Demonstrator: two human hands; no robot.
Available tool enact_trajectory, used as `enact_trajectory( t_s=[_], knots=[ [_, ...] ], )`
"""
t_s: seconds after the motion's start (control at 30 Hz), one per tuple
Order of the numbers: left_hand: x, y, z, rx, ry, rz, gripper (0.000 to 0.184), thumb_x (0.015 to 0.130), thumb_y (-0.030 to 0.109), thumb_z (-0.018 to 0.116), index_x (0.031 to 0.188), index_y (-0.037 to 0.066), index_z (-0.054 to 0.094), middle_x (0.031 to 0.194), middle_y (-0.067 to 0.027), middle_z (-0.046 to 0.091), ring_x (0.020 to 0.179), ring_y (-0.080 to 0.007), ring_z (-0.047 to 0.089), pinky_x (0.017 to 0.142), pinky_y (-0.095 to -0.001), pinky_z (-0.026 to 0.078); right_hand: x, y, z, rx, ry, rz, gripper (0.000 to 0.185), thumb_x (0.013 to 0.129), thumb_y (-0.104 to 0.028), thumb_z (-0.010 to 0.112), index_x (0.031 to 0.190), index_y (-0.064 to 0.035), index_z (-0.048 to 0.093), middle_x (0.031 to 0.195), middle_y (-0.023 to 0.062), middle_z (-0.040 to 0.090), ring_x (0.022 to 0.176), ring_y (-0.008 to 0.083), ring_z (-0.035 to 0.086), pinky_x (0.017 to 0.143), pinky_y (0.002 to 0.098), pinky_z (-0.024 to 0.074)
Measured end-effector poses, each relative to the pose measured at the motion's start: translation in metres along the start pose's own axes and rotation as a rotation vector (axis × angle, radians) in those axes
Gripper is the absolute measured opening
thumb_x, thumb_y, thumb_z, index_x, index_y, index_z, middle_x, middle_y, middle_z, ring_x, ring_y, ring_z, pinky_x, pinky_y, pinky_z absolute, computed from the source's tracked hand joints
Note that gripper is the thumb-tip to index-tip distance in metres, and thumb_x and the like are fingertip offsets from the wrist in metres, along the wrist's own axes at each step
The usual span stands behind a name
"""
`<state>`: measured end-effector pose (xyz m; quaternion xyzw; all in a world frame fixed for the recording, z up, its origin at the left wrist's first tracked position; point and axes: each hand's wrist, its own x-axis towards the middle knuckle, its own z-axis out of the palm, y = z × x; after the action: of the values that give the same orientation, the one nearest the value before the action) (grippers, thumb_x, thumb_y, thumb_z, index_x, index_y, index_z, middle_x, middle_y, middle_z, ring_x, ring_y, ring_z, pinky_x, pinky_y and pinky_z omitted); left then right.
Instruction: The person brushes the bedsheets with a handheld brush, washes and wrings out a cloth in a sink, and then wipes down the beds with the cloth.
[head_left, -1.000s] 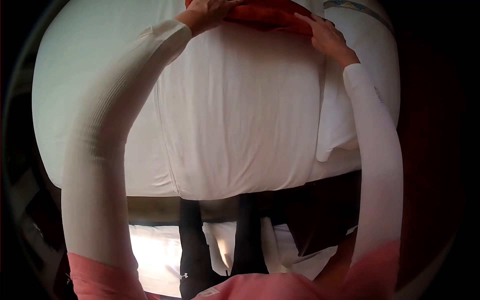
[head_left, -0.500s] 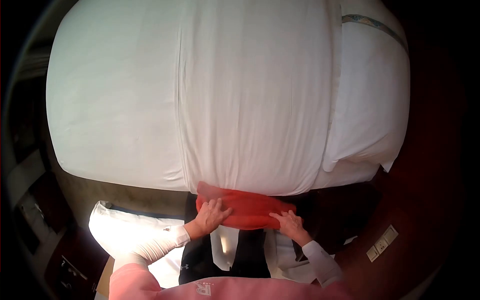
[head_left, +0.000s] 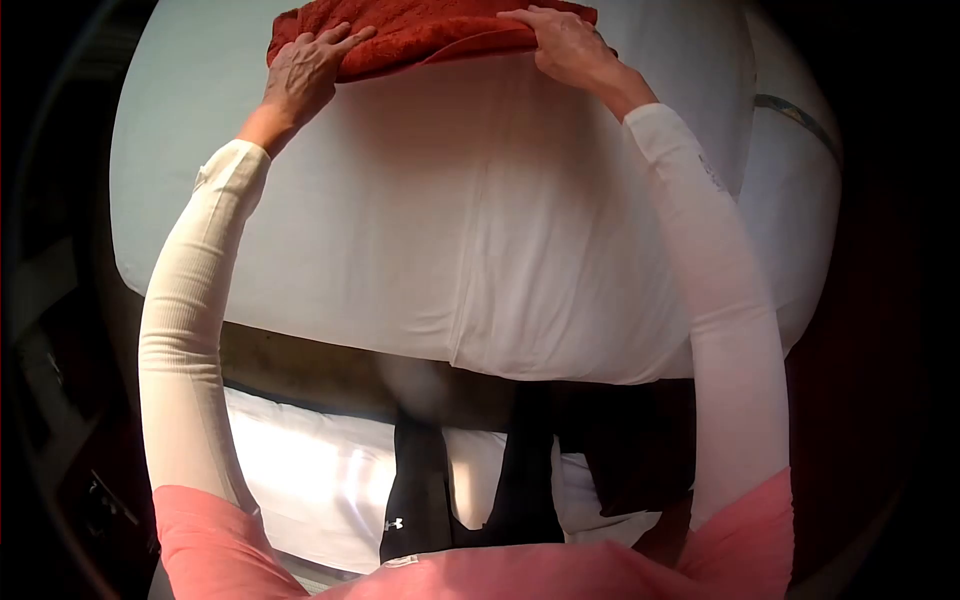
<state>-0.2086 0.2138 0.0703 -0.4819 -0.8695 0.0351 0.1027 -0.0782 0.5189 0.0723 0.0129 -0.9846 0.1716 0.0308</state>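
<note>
A folded red cloth (head_left: 430, 38) with a textured surface is stretched between my two hands at the top of the view, over the white-covered bed (head_left: 400, 230). My left hand (head_left: 308, 75) grips its left end, with the fingers on top and spread a little. At the right end, my right hand (head_left: 572, 45) holds the cloth near its front edge, thumb side toward the middle. Both arms reach far forward. The cloth's far edge is partly cut off by the frame, and the undersides of my fingers are hidden.
White bedding (head_left: 310, 480) lies on the floor side, around my legs. A patterned band (head_left: 800, 120) crosses the white covering at the bed's right end. Dark furniture (head_left: 640, 440) stands at the lower right, beside the bed's near edge.
Both hands have moved forward with the red cloth, from in front of the bed's near side to out over the bed. The cloth is spread wider, and my arms are now extended.
</note>
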Motion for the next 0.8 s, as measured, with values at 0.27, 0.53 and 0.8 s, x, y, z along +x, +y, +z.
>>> enact_trajectory(
  t_s=[0.27,0.53,0.8],
  knots=[
    [-0.236,0.067,0.023,-0.142,-0.217,-0.017,0.071,0.073,-0.006,0.055,0.138,0.020,0.049,0.142,-0.0109,0.046,0.101,-0.0353,0.053,0.073,-0.0369,0.045,-0.195,-0.177,0.135,-0.023,0.009,0.279,0.060,0.076,0.005,0.056,0.131,-0.0190,0.057,0.142,0.0238,0.042,0.131,0.0399,0.042,0.079,0.0436,0.0385],
    [-0.395,0.091,-0.072,-0.569,-1.016,0.203,0.045,0.072,0.004,0.059,0.113,0.020,0.066,0.095,-0.0063,0.068,0.077,-0.0276,0.063,0.073,-0.0385,0.049,-0.361,-0.321,0.123,0.675,-0.750,0.605,0.047,0.076,-0.001,0.057,0.121,-0.0150,0.061,0.117,0.0136,0.060,0.107,0.0307,0.059,0.078,0.0427,0.0493],
    [-0.111,0.125,-0.136,-0.650,-0.429,0.396,0.045,0.069,-0.007,0.057,0.108,0.013,0.068,0.096,-0.0078,0.069,0.080,-0.0290,0.065,0.067,-0.0386,0.053,-0.300,-0.164,-0.092,0.305,-0.181,0.466,0.041,0.073,0.005,0.052,0.106,-0.0124,0.067,0.095,0.0083,0.069,0.088,0.0319,0.065,0.074,0.0378,0.0533]
  ],
)
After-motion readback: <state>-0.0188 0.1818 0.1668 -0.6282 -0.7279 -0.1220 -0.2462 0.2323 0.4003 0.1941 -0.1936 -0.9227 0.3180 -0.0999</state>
